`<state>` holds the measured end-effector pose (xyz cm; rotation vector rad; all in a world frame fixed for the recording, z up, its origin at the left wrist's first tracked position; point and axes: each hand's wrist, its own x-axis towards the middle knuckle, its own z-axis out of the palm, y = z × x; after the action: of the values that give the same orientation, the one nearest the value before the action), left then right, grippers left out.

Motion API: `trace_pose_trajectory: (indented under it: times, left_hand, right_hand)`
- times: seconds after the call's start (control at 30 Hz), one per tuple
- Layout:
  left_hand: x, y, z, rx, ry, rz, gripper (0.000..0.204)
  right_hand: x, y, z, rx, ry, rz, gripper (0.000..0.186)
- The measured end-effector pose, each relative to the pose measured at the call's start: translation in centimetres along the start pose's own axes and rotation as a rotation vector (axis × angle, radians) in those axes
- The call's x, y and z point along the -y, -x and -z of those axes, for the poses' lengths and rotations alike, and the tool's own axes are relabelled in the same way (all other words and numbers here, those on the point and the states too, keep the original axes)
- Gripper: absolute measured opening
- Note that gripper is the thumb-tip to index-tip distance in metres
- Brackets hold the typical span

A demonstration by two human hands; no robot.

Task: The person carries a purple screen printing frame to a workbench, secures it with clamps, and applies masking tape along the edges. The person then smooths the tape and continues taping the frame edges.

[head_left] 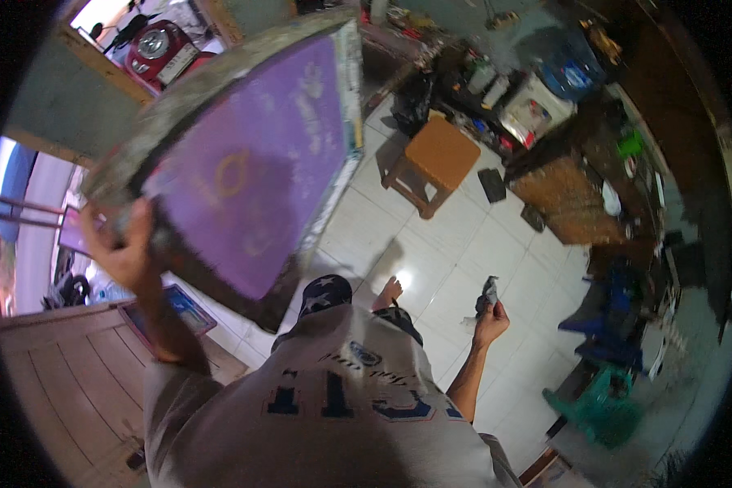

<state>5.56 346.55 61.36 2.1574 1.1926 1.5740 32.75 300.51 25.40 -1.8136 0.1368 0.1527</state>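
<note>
Holding a big purple screen (248, 163) with the left hand (132, 259), fingers bent around the near end of its dark, rough frame. Pinching a small, crumpled grey rag (488, 294) in the right hand (490, 324), with fingers pressed narrow, well apart from the screen. Reaching far up and to the right of the left fingers, so likely heavy at the far end. Could tip or twist down over there, from being gripped at just one end. Could slip too, if wet or greasy at the rim — cannot tell from here. Might then drop on the white floor (358, 228), or land on the bare foot (388, 293) to the right of the left fingers. If swung to the right, could hit the brown stool (443, 154), ahead of the right fingers and a bit to their left. If lowered without looking, could bump the shiny blue board (190, 307) below the left fingers. Might also get smeared or scratched in the purple middle — from a dirty rag, or from a thumb pushed in too hard.
</note>
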Motion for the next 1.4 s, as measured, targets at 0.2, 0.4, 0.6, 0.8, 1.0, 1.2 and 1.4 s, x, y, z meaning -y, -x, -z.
trace_pose_trajectory:
  times: [0.2,0.4,0.6,0.8,1.0,1.2,1.4]
  left_hand:
    - [-0.6,-1.7,18.3,-0.327,-0.614,-0.102,0.051]
    - [-5.4,6.3,34.0,0.031,-1.242,-0.496,0.044]
    - [-7.0,10.4,30.4,-0.505,-0.993,0.226,0.044]
    - [-7.4,8.5,21.7,-0.751,-1.235,0.444,0.041]
    - [-8.1,8.2,19.6,-0.788,-1.446,0.577,0.041]
    - [-8.4,6.8,18.1,-0.784,-1.544,0.684,0.040]
    - [-7.7,5.5,18.0,-0.790,-1.561,0.705,0.040]
  right_hand:
    - [2.3,-11.1,-13.1,0.414,0.134,0.227,0.022]
    - [4.6,-13.4,-33.9,0.821,0.223,0.524,0.028]
    - [11.1,-5.0,-55.4,1.215,0.237,0.726,0.027]
    - [10.7,8.4,-77.3,1.449,0.218,0.828,0.029]
    - [7.5,21.4,-93.4,1.618,0.260,0.816,0.027]
    - [1.4,24.2,-96.5,1.666,0.675,0.795,0.027]
    - [2.3,21.0,-93.7,1.447,0.190,1.212,0.034]
